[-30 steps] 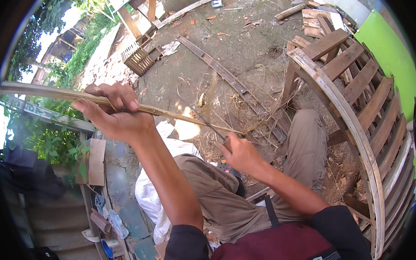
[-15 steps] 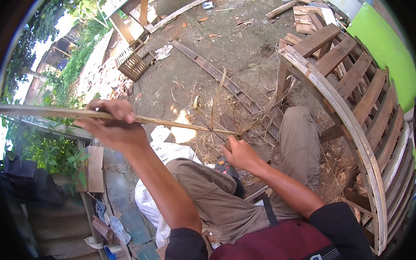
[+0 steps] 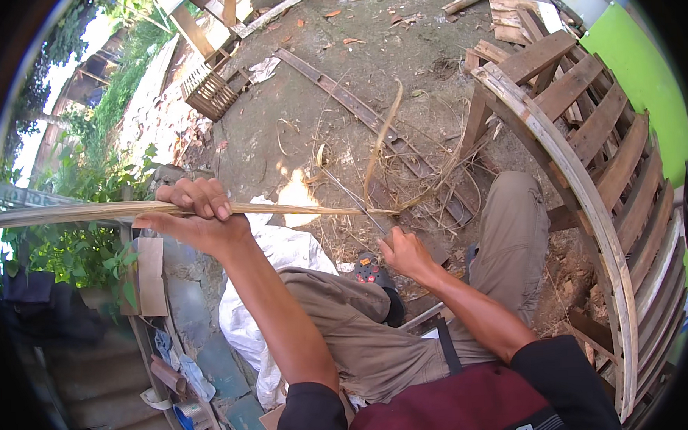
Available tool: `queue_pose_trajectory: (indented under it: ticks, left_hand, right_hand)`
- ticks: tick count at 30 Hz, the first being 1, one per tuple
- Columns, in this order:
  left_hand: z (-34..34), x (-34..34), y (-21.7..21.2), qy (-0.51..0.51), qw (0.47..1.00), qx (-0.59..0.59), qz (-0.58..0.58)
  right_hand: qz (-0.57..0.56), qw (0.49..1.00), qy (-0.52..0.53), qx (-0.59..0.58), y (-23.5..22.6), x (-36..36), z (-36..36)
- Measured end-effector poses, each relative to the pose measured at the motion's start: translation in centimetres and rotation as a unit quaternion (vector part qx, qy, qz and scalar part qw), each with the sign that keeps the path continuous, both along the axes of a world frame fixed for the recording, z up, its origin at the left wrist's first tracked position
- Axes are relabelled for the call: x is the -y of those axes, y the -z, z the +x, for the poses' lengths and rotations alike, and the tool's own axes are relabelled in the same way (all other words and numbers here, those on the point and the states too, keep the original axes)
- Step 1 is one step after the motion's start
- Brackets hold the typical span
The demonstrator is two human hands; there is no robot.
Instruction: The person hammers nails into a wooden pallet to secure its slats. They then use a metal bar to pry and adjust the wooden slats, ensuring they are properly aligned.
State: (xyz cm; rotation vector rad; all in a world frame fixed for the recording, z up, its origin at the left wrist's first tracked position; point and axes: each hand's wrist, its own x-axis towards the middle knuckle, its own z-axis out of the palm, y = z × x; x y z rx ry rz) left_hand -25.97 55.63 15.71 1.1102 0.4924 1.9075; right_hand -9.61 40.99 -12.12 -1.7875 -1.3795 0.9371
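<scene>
My left hand (image 3: 202, 220) is wrapped around a long pale strip of wood or bamboo (image 3: 298, 210), which runs nearly level from the left rim to a thin end at the middle. Closed around a handle that its fingers mostly hide, my right hand (image 3: 407, 254) holds a knife (image 3: 352, 196) with a long thin blade. The blade slants up to the left and crosses the strip near its thin end. A peeled sliver (image 3: 381, 142) rises from that end. Loose fibres and shavings (image 3: 434, 183) lie on the ground just beyond.
A slatted wooden frame (image 3: 597, 183) curves along my right. Past my knees a long metal bar (image 3: 332, 90) lies on the dirt. A slatted crate (image 3: 209, 96) stands at the far left, and a white sack (image 3: 288, 251) lies by my left leg.
My right hand has shifted a little right, and more of the knife blade shows. The strip has come level in my left hand. The peeled sliver reaches higher and further right.
</scene>
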Motion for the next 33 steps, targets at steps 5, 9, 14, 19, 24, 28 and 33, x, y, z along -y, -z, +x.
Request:
queue_pose_trajectory:
  ticks: [5,9,14,19,24,28,33]
  left_hand:
    - [-1.0,0.3,0.9,0.015,1.0,0.004,0.013]
    - [-0.2,-0.3,0.0,0.0,1.0,-0.004,0.012]
    - [1.1,-0.3,-0.3,0.035,0.999,-0.007,0.009]
    - [0.4,-0.5,-0.2,-0.015,0.999,-0.038,0.016]
    - [3.0,-0.8,-0.8,-0.014,0.999,-0.045,0.012]
    - [0.1,-0.7,-0.1,0.027,0.999,-0.02,0.013]
    - [-0.6,-1.2,0.2,0.042,0.999,-0.02,0.016]
  right_hand:
    - [0.156,0.982,-0.046,-0.095,-9.7,0.0,-3.8]
    - [0.022,0.999,-0.002,-0.036,1.7,-0.6,-0.8]
    - [-0.066,0.996,0.045,0.04,7.6,-0.4,0.3]
    - [0.005,0.999,0.008,-0.039,4.0,0.0,-1.9]
    - [-0.14,0.988,0.061,0.039,18.9,2.8,3.7]
    - [-0.112,0.991,0.069,0.035,13.7,2.0,0.4]
    - [-0.039,0.996,0.054,-0.06,9.4,0.6,-0.7]
